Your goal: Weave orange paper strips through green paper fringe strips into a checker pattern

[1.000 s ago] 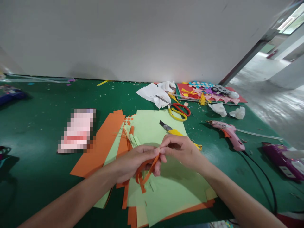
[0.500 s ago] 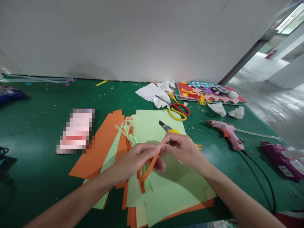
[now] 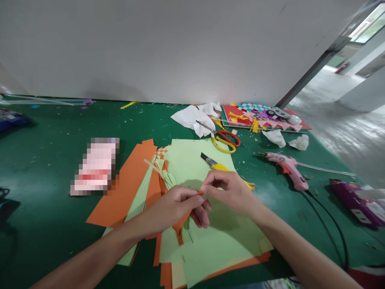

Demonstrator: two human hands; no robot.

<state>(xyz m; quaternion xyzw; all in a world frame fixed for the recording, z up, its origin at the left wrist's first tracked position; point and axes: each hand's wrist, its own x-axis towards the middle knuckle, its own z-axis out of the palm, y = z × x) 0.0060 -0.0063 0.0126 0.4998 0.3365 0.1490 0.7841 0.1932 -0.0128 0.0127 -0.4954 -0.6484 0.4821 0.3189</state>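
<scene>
An orange paper strip [image 3: 183, 220] is pinched between the thumb and fingers of my left hand [image 3: 177, 202], its tip poking out past the thumb. The closed fingertips of my right hand [image 3: 228, 190] meet that tip and pinch at it. Both hands hover over light green paper sheets [image 3: 198, 156]. Narrow green strips [image 3: 170, 176] lie just left of my fingers. Partly behind my right hand rests a yellow-handled craft knife [image 3: 221, 167]. Orange sheets [image 3: 128, 186] spread out to the left, beside a small orange-and-white checkered woven piece [image 3: 161, 151].
Scissors [image 3: 225, 138] with red and yellow handles lie beyond the sheets, near white crumpled paper [image 3: 192, 118]. A pink glue gun [image 3: 288, 168] with a black cord and a purple device [image 3: 357, 202] sit at right. A blurred pink item [image 3: 96, 166] lies left. A wall [image 3: 150, 52] stands behind.
The orange strip's loop between my hands has collapsed toward my left palm, and only a short tip shows at my fingertips. My left hand has tilted slightly; my right hand stays nearly in place.
</scene>
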